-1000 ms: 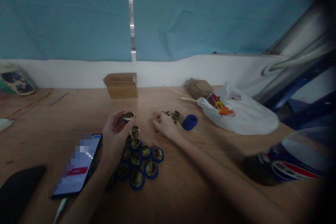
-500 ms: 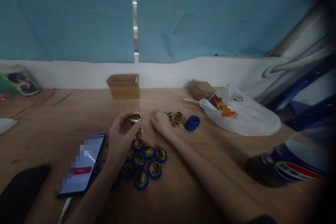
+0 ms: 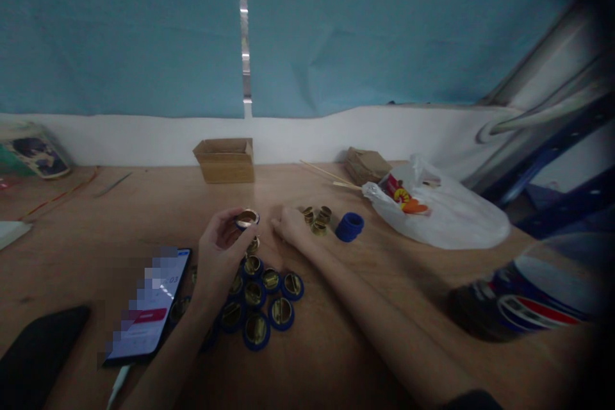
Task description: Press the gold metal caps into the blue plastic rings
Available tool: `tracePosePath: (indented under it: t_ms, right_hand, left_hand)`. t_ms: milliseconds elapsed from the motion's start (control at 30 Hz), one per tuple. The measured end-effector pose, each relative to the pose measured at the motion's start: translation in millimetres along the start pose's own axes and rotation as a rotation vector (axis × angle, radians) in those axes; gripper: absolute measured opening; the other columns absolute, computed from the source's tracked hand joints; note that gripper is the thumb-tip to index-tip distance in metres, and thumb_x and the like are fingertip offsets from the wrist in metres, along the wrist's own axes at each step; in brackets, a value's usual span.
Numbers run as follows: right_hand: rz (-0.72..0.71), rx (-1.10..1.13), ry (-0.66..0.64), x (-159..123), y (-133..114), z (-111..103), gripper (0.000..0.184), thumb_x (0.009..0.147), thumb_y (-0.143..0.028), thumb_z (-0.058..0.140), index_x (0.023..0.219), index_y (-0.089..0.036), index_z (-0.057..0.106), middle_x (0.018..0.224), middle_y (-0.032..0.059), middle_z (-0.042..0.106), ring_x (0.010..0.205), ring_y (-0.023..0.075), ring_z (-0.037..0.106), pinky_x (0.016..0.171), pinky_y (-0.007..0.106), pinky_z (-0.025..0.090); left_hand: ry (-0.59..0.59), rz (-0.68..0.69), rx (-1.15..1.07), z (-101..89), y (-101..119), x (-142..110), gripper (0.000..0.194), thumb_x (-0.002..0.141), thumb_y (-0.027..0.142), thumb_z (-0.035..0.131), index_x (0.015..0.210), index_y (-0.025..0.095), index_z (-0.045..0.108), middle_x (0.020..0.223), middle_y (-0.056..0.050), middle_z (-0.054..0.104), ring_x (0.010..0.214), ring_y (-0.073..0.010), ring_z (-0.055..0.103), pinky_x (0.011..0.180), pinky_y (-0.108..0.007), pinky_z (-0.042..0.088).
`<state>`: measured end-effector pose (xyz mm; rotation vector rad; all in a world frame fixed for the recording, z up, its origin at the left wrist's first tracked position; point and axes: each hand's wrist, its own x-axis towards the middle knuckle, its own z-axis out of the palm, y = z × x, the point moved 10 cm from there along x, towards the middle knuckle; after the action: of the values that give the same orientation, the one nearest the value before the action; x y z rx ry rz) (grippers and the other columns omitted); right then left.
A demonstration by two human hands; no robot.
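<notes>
While the left hand (image 3: 220, 238) keeps one brass-coloured piece (image 3: 247, 219) raised above the wooden table (image 3: 327, 352), a group of similar pieces with blue rims (image 3: 256, 330) lies in front of the person, partly covered by the left forearm. If I judge from this arrangement, the work seems well advanced, because the blue-rimmed pieces are clearly more numerous than the loose ones. On the right side, three brass pieces without a blue rim (image 3: 319, 228) lie close together, and just beside them stands a small stack of blue rings (image 3: 350, 228); these appear to be what is left. The left hand is partly closed, with the thumb at the near side of its piece and the fingers around the far side, so the grip looks light but sure. A dark blue edge shows below this piece, although I cannot tell if it is a fully seated ring. The right hand (image 3: 291, 226) is curled near the three loose pieces, low over the table; its fingertips are hidden, therefore I cannot tell whether it holds something.
</notes>
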<state>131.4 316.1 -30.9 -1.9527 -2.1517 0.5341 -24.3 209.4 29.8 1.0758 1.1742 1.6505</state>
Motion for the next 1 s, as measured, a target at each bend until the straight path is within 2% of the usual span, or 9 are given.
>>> tracePosePath:
  t_ms: [200,333,433,500,600,700,800,900,1000]
  right_hand:
    - [0.06,0.206,-0.264,-8,6,19,0.029,0.093,-0.031,0.056,0.119,-0.017,0.057,0.119,0.0088,0.06,0.099,0.0213,0.062,0.083,0.041,0.054]
    - [0.076,0.358,-0.329,-9,7,24,0.029,0.094,-0.031,0.056,0.119,-0.017,0.057,0.12,0.0087,0.06,0.099,0.0214,0.062,0.083,0.041,0.054]
    - [0.052,0.493,-0.326,-11,7,21,0.027,0.094,-0.031,0.057,0.116,-0.015,0.058,0.112,0.0075,0.062,0.092,0.019,0.064,0.077,0.038,0.055]
    - [0.017,0.601,-0.315,-16,8,13,0.021,0.094,-0.03,0.056,0.104,-0.012,0.062,0.092,0.0049,0.066,0.073,0.0138,0.064,0.065,0.03,0.055]
    - [-0.058,0.782,-0.277,-33,12,-9,0.022,0.09,-0.032,0.061,0.082,-0.011,0.063,0.064,-0.0014,0.06,0.05,0.0074,0.054,0.05,0.02,0.047]
    - [-0.112,0.943,-0.216,-58,21,-35,0.028,0.081,-0.043,0.066,0.08,-0.015,0.064,0.065,-0.003,0.059,0.052,0.0073,0.051,0.049,0.018,0.042]
    - [-0.127,1.057,-0.138,-83,30,-50,0.029,0.076,-0.047,0.068,0.082,-0.018,0.068,0.072,-0.001,0.062,0.058,0.0091,0.052,0.053,0.02,0.042]
    - [-0.14,1.245,-0.075,-100,32,-51,0.022,0.074,-0.041,0.073,0.079,-0.019,0.072,0.08,0.0018,0.066,0.065,0.0109,0.054,0.06,0.023,0.043]
    - [-0.144,1.41,-0.054,-110,28,-43,0.014,0.074,-0.035,0.075,0.073,-0.021,0.073,0.082,0.0009,0.067,0.068,0.0114,0.055,0.066,0.024,0.044]
  left_hand:
    - [-0.043,0.059,0.026,4.9,4,-1,0.039,0.069,0.021,0.076,0.104,0.016,0.06,0.105,-0.007,0.069,0.095,-0.0183,0.067,0.087,-0.031,0.051]
    - [-0.07,0.084,0.063,10.4,8,-6,0.036,0.071,0.02,0.075,0.103,0.017,0.06,0.104,-0.007,0.069,0.096,-0.0186,0.066,0.089,-0.032,0.051]
    - [-0.091,0.12,0.073,13.9,12,-8,0.034,0.071,0.019,0.074,0.102,0.017,0.061,0.105,-0.007,0.069,0.098,-0.0195,0.066,0.089,-0.033,0.05]
    - [-0.094,0.125,0.075,14.2,13,-8,0.034,0.07,0.019,0.074,0.101,0.018,0.061,0.105,-0.007,0.069,0.098,-0.0199,0.066,0.089,-0.032,0.05]
    - [-0.103,0.061,0.053,13.5,9,-7,0.039,0.069,0.021,0.075,0.105,0.018,0.06,0.106,-0.008,0.069,0.097,-0.0203,0.066,0.087,-0.032,0.05]
    - [-0.199,-0.059,0.036,20.9,-1,-8,0.033,0.075,0.022,0.067,0.107,0.02,0.063,0.106,-0.007,0.07,0.096,-0.0206,0.065,0.081,-0.03,0.049]
    - [-0.402,-0.186,0.017,41.8,-14,-20,0.023,0.082,0.022,0.052,0.095,0.02,0.071,0.097,-0.006,0.07,0.087,-0.0207,0.064,0.071,-0.029,0.048]
    - [-0.573,-0.266,-0.024,65.0,-22,-38,0.027,0.086,0.027,0.045,0.089,0.021,0.071,0.084,-0.004,0.065,0.069,-0.0166,0.058,0.059,-0.027,0.044]
    - [-0.618,-0.26,0.076,77.5,-22,-51,0.019,0.088,0.034,0.051,0.09,0.023,0.066,0.07,0.002,0.053,0.055,-0.0116,0.045,0.051,-0.024,0.035]
